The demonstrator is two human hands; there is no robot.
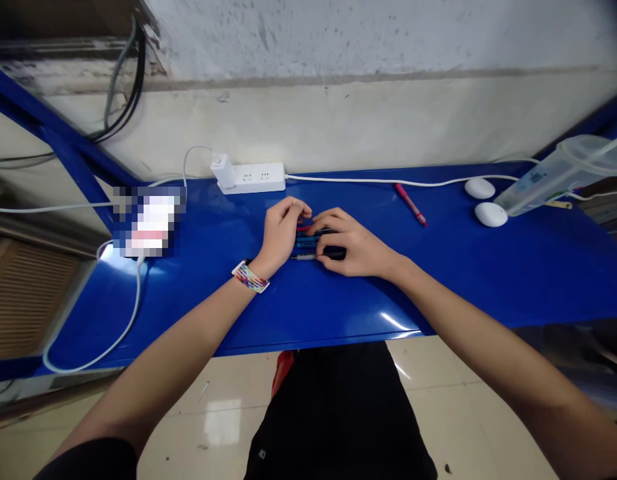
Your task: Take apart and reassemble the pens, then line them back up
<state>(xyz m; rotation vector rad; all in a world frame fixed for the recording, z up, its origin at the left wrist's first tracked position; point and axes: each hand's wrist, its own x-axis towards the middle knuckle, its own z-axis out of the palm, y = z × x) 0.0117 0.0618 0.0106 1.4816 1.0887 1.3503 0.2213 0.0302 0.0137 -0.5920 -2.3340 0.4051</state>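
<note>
Several pens lie side by side on the blue table [468,280], between my two hands. Among them are a blue pen [305,243] and a pen with a grey-white barrel [306,257] and a dark end. A bit of a red pen [303,229] shows at the far side of the row. My left hand [282,230] is at the pens' left ends, fingers curled together; whether they grip anything is hidden. From the right, my right hand [347,241] bends over the row, its thumb and fingers closed on the pens. A colourful woven band [251,277] circles my left wrist.
Apart to the right lies another red pen [411,204]. A white power strip [258,177] with a plugged-in charger stands by the wall. A blurred-out phone [151,223] with cables is at left. Two white rounded objects [490,214] sit beside a tilted clear plastic cup [548,177].
</note>
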